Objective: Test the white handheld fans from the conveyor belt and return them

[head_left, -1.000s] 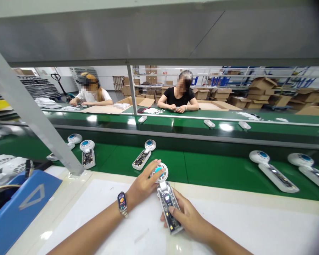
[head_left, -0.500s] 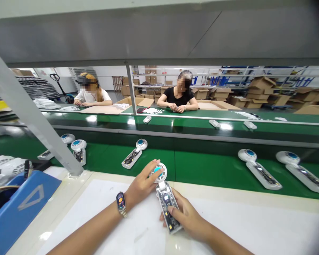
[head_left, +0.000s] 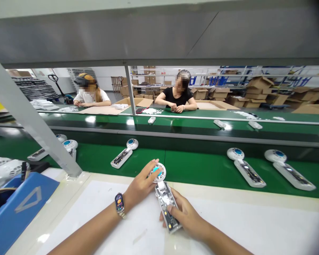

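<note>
Between my hands is a white handheld fan (head_left: 166, 211) with a round vented head and a blue centre. Its handle has no cover on the upper side, so a dark circuit board with small yellow parts shows. My left hand (head_left: 143, 180) grips the round head, fingertips over its face. Wrapped around the handle from the right is my right hand (head_left: 184, 210), its thumb pressed on the board. The fan is tilted above the white work surface (head_left: 140, 226), close to the green conveyor belt (head_left: 196, 166).
Similar open fans lie on the belt, one (head_left: 121, 157) to the left and others (head_left: 250, 173) to the right. A blue bin (head_left: 23, 202) with white fan parts stands at left, beside a slanted metal post (head_left: 34, 117). Two people sit across the line. A shelf (head_left: 159, 35) hangs overhead.
The fans on the near belt have moved left, while the white pieces on the far belt have moved right. My hands keep nearly the same hold on the fan.
</note>
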Tool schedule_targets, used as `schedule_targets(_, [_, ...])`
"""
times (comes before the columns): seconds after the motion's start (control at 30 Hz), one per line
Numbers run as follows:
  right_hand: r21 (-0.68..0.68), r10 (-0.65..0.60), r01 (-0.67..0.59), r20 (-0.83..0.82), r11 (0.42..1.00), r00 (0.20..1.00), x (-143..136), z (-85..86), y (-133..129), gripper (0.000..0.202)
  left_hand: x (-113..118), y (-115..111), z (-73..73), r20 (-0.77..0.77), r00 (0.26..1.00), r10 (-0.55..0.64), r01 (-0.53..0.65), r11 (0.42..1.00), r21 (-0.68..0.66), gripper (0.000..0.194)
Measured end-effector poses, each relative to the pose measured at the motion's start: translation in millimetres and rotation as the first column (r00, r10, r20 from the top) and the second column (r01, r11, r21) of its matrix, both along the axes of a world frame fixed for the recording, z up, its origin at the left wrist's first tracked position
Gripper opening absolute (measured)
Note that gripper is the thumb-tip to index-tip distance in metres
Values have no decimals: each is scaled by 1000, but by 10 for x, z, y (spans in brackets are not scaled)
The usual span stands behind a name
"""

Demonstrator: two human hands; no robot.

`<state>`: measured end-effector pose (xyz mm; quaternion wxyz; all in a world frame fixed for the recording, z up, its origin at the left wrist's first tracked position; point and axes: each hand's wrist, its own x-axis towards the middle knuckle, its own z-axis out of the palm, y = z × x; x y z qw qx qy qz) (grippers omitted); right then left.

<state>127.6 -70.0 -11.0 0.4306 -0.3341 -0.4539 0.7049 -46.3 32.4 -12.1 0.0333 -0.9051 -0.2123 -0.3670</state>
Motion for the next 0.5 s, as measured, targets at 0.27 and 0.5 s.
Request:
schedule_targets(0.27, [44,-458,465,-115,884,881,355,-128,527,65,28,-3,42,-87,981,175,-185,973,-135,57])
schedule_targets(0.5, [356,-760,678,407,643,507,847,-134,840,63,23,-19,33,-118,971,210,-223,968,-112,45])
